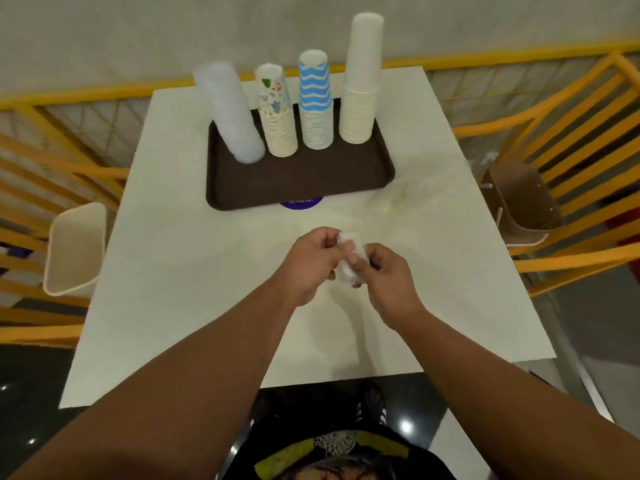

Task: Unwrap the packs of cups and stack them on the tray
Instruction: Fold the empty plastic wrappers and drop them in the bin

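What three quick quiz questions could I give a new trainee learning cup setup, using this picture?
1. How many cup stacks stand on the tray?
2. True or false: the blue zigzag stack is the tallest.
3. Which hands grip the crumpled wrap: A) left hand only, B) right hand only, C) both?

Key: 1) four; 2) false, the plain white stack is taller; 3) C.

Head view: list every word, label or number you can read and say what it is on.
No text can be read.
Purple sticker on the table, half under the tray: pale lettering, too blurred.
Patterned cup stack: pictures only.
Shirt print: no clear letters.
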The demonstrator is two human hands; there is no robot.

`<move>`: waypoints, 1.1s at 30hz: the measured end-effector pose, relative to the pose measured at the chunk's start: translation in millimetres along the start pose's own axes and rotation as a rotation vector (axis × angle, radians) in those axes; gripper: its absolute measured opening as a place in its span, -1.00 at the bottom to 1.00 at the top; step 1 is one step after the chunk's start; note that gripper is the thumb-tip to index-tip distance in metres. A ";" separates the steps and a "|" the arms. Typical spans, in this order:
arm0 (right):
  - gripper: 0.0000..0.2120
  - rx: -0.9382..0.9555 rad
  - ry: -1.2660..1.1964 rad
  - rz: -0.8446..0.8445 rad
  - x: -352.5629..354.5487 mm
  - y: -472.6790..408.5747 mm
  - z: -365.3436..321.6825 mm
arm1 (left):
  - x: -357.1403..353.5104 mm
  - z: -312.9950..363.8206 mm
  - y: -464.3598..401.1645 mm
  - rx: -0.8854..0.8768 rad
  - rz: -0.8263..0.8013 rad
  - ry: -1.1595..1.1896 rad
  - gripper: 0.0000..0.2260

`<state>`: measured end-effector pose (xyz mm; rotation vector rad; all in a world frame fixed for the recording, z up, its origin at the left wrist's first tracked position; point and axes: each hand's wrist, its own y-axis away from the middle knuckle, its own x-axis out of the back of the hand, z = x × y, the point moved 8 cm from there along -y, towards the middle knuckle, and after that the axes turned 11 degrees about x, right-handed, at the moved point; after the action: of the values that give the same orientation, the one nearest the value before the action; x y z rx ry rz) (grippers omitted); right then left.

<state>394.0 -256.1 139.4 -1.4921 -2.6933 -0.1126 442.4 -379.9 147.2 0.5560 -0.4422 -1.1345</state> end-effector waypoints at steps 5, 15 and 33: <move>-0.95 0.002 -0.066 -0.064 -78.4 -30.0 -43.2 | 76.0 5.2 35.2 -0.093 0.182 0.184 -0.76; -0.93 -0.122 -0.256 -0.234 -343.0 -70.6 -70.8 | 320.5 -30.6 59.2 -0.259 0.435 0.572 -0.86; -0.68 -0.311 0.337 -0.281 -616.2 -165.7 84.0 | 645.9 -206.7 -118.2 0.328 0.722 -0.146 -0.71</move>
<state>578.3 -855.7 -4.4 -1.0196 -2.6647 -0.7534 714.3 -979.0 -55.3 0.5325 -0.8820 -0.4080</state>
